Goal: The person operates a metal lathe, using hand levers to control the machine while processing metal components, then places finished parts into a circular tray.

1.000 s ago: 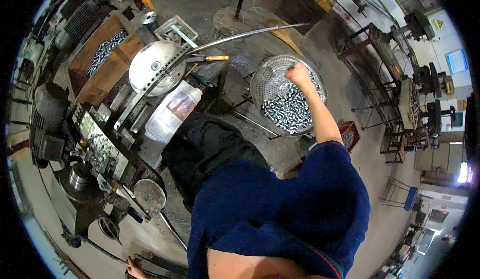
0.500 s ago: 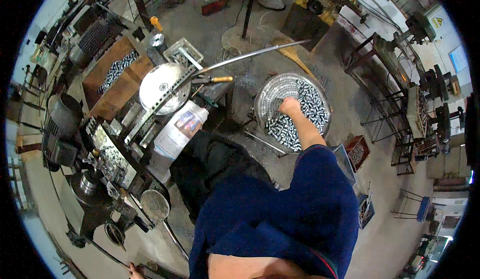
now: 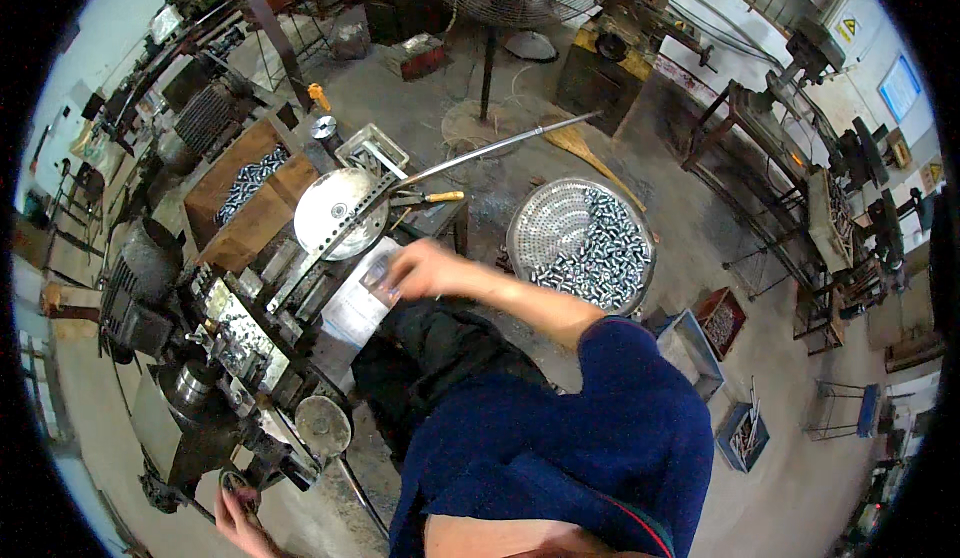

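Note:
My right hand is above the white printed sheet beside my lap, its fingers curled together and slightly blurred. Whatever may be between those fingers is too small to make out. At the lower left, my left hand closes on the end of a long machine lever, close to a small handwheel. A round perforated metal basin stands to the right, its right and lower parts heaped with short shiny metal sleeves.
A bench machine with a round metal plate and a long bar is at my left. Behind it sits a wooden box of metal parts. Blue bins, a red bin and a broom lie right; a fan stands ahead.
My right hand has left the basin and swung left to above the white sheet. The left hand and the lever's end have shifted left and up. The view has tilted a little.

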A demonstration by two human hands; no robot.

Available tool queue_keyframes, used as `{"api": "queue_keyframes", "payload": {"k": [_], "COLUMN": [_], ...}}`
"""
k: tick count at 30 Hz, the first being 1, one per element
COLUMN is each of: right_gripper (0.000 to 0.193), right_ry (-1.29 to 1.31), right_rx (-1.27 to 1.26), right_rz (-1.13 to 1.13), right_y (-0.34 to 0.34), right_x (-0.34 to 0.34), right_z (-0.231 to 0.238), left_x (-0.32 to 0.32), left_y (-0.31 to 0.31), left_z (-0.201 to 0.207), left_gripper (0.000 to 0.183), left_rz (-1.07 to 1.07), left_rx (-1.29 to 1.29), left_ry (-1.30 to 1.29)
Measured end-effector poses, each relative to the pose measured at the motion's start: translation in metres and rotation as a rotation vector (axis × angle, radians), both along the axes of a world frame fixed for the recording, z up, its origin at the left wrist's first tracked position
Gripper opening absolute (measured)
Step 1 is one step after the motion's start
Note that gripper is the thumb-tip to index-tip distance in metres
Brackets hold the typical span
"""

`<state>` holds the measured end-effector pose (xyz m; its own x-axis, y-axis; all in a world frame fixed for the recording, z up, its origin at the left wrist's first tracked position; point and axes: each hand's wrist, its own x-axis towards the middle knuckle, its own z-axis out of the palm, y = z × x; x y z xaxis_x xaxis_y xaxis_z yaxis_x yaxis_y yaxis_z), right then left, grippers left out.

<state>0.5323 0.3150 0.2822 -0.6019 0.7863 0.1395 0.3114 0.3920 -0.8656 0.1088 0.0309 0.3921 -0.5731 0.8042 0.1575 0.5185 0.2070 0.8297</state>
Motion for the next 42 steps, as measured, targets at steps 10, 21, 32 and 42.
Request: {"api": "queue_keyframes", "payload": {"k": [10, 21, 32, 42], "right_gripper": [0.018, 0.020, 0.025, 0.026], "right_ry": [0.574, 0.086, -0.514, -0.536], "right_rx": [0.439, 0.686, 1.067, 1.083], "right_rz": [0.535, 0.771, 0.613, 0.543], "right_y": [-0.083, -0.087, -0.012, 0.009], "right_x": [-0.186, -0.216, -0.345, -0.389], "right_z": [0.096, 0.103, 0.112, 0.067], "left_x": [0.104, 0.063, -0.056, -0.066], "left_y": [0.089, 0.063, -0.068, -0.179], "left_z": [-0.032, -0.004, -0.003, -0.102], "left_gripper": [0.031, 0.033, 0.030, 0.038], "left_rz": [-0.243, -0.409, 0.239, 0.599], "left_rx": [0.306, -0.114, -0.185, -0.503], "left_ry": [-1.093, -0.345, 0.137, 0.141]}}
